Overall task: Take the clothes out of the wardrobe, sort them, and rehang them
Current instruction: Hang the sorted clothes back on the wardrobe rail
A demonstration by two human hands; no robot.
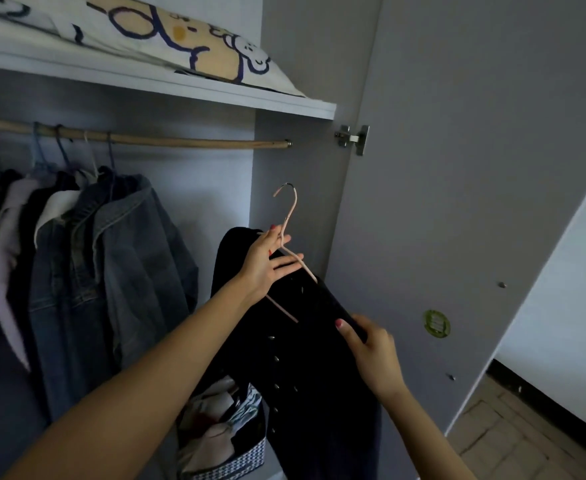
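A black buttoned garment (305,372) hangs on a pink hanger (289,216) in front of the open wardrobe, below the right end of the wooden rail (180,142). My left hand (267,265) holds the hanger at its neck, thumb and fingers round the wire. My right hand (371,348) grips the garment's right shoulder edge. On the rail's left part hang several clothes, among them a denim jacket (128,265) and a white top (4,265).
A patterned pillow (194,39) lies on the shelf above the rail. A patterned box (225,434) full of folded cloth stands on the wardrobe floor. The open grey door (475,202) stands at the right, with tiled floor beyond it.
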